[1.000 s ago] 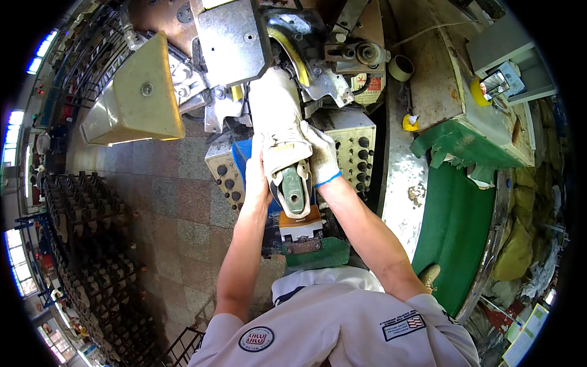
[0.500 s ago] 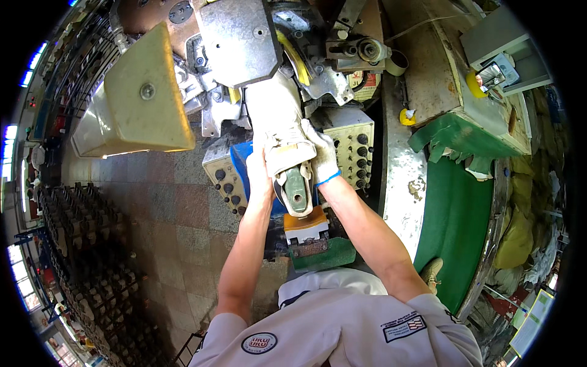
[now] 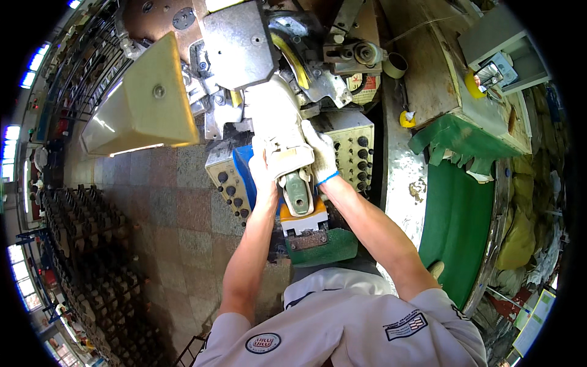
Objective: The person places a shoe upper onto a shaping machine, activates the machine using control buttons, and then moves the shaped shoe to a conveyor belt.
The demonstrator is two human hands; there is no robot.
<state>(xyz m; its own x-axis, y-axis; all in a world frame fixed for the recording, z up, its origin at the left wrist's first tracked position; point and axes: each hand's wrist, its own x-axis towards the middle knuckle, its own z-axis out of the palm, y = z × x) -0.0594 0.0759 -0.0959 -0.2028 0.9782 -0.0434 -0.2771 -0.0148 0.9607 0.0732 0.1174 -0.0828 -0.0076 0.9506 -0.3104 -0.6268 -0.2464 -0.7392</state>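
Note:
Ahead of me a white shoe upper (image 3: 273, 116) is pulled over a green last (image 3: 298, 194), its heel end toward me and its far end under the metal plate (image 3: 238, 44) of a machine. My left hand (image 3: 262, 170) closes round the left side of the upper; strong light washes out its fingers. On the right side, my right hand (image 3: 320, 153), in a whitish glove with a blue cuff, grips the upper with its fingers pointing forward. Below the last's heel sits an orange pad (image 3: 312, 211) on a metal block.
A pale lamp-like hood (image 3: 143, 101) juts in at the left. Control boxes with black knobs (image 3: 362, 153) flank the upper. To the right run a metal ledge (image 3: 403, 183) and a green surface (image 3: 455, 226). Racks (image 3: 92, 232) holding several shoe-shaped pieces stand at the far left.
The view has shifted slightly, and the upper looks brighter. Both hands keep their grip on it, with little visible movement. My shoe at the right shows less than before.

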